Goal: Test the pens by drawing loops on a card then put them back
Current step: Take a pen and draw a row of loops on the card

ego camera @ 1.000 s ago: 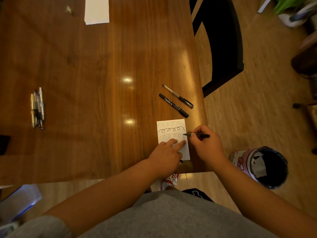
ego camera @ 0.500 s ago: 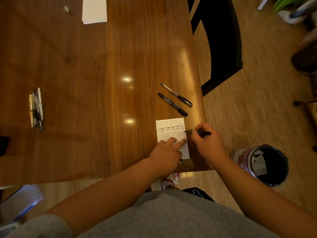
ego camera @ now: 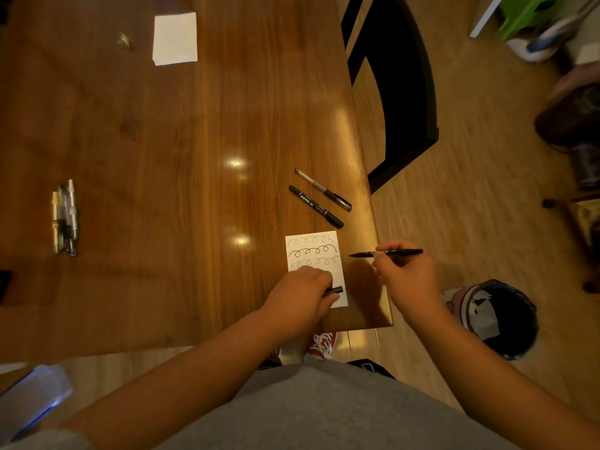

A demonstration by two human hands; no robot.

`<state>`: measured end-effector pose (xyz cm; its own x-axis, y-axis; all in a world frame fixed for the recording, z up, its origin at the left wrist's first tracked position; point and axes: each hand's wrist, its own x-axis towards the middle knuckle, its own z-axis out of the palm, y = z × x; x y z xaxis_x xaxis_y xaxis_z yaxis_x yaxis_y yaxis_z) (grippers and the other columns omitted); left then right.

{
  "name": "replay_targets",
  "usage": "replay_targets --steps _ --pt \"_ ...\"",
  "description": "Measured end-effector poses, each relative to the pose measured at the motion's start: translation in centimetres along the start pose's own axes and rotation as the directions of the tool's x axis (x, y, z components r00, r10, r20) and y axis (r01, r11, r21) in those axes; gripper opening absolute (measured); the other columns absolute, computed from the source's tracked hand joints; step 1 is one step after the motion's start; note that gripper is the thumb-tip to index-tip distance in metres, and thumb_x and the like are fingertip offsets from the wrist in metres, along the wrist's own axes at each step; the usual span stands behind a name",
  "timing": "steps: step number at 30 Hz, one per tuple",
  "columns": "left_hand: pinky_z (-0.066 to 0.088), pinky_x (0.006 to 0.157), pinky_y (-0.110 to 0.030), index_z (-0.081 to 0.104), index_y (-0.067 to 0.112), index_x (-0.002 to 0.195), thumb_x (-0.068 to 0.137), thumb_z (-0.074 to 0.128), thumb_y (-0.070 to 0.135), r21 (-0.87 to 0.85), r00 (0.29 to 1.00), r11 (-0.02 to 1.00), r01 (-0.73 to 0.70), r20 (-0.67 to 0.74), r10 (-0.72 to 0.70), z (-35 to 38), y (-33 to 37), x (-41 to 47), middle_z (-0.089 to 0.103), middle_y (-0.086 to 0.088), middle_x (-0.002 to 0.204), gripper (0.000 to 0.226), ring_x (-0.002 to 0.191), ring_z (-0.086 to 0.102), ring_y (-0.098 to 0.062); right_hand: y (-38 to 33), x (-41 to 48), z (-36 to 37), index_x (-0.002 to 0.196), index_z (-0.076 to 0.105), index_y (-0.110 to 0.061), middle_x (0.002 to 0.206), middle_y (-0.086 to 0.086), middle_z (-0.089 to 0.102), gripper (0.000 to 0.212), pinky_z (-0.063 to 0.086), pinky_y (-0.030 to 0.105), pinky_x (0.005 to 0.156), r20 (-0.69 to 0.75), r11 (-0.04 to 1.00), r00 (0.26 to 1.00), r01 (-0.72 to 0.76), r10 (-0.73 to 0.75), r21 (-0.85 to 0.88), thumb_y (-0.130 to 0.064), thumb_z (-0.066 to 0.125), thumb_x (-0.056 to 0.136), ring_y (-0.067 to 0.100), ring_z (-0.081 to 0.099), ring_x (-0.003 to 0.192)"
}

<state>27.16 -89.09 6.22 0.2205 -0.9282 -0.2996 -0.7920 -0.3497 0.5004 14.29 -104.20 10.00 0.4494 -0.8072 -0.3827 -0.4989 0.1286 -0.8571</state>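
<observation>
A white card (ego camera: 313, 254) with three rows of drawn loops lies near the table's right front corner. My right hand (ego camera: 407, 274) holds a thin black pen (ego camera: 386, 253) level, its tip pointing left just off the card's right edge. My left hand (ego camera: 300, 297) rests on the card's lower part, fingers closed around a black pen cap (ego camera: 334, 290). Two black pens (ego camera: 319, 199) lie side by side on the table just beyond the card. Several more pens (ego camera: 65, 216) lie bundled at the table's left.
The wooden table (ego camera: 162, 157) ends right beside the card. A white paper (ego camera: 175, 38) lies at the far edge. A black chair (ego camera: 402, 92) stands at the right side. A round patterned bin (ego camera: 496, 316) sits on the floor under my right arm.
My right hand lifted the pen off the card and drew it to the right. My left hand's pointing fingers curled in, and the black cap now shows in its grip.
</observation>
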Motion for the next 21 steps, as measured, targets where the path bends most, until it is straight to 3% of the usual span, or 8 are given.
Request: replay_targets --steps 2,5,9,17,21 --pt "0.044 0.067 -0.027 0.053 0.021 0.113 0.097 0.047 0.047 -0.052 0.995 0.995 0.081 -0.052 -0.084 -0.6 0.4 -0.4 0.064 -0.004 0.104 0.031 0.087 0.054 -0.014 -0.6 -0.6 -0.8 0.081 0.066 -0.019 0.065 0.005 0.068 0.012 0.052 0.021 0.049 0.022 0.997 0.999 -0.033 0.031 0.07 -0.012 0.062 0.091 0.014 0.065 0.058" --pt "0.053 0.069 -0.031 0.052 0.024 0.114 0.097 0.047 0.049 -0.115 0.988 0.986 0.121 -0.084 -0.131 -1.4 1.1 -1.0 0.066 -0.002 0.105 0.031 0.086 0.057 -0.015 -1.3 -1.6 -1.8 0.081 0.065 -0.014 0.063 0.007 0.069 0.014 0.05 0.02 0.047 0.094 0.991 0.995 -0.05 0.039 0.12 -0.011 0.059 0.094 0.015 0.065 0.055" --pt "0.05 0.067 -0.025 0.052 0.028 0.111 0.096 0.047 0.05 -0.142 0.983 0.983 0.118 -0.125 -0.136 -1.9 2.2 -1.3 0.068 0.002 0.105 0.027 0.085 0.058 -0.012 -2.4 -2.6 -2.5 0.08 0.064 -0.012 0.062 0.008 0.068 0.016 0.049 0.018 0.046 0.121 0.986 0.993 -0.02 -0.001 0.168 -0.009 0.057 0.094 0.015 0.063 0.052" --pt "0.056 0.066 -0.029 0.051 0.031 0.111 0.096 0.045 0.052 -0.14 0.969 0.986 0.096 -0.212 -0.125 -2.6 4.6 -1.4 0.068 0.005 0.1 0.027 0.08 0.059 -0.01 -3.7 -3.4 -3.7 0.081 0.063 -0.01 0.061 0.006 0.067 0.016 0.048 0.019 0.047 0.205 0.985 0.977 0.022 -0.057 0.171 -0.006 0.056 0.095 0.014 0.062 0.052" --pt "0.049 0.059 -0.025 0.051 0.03 0.111 0.097 0.043 0.051 -0.145 0.964 0.987 0.073 -0.242 -0.107 -2.7 5.5 -1.7 0.066 0.004 0.094 0.026 0.073 0.055 -0.008 -3.6 -3.6 -3.9 0.088 0.065 -0.009 0.068 0.005 0.07 0.014 0.051 0.023 0.053 0.274 0.979 0.962 -0.032 -0.025 0.201 -0.017 0.058 0.096 0.015 0.064 0.058"
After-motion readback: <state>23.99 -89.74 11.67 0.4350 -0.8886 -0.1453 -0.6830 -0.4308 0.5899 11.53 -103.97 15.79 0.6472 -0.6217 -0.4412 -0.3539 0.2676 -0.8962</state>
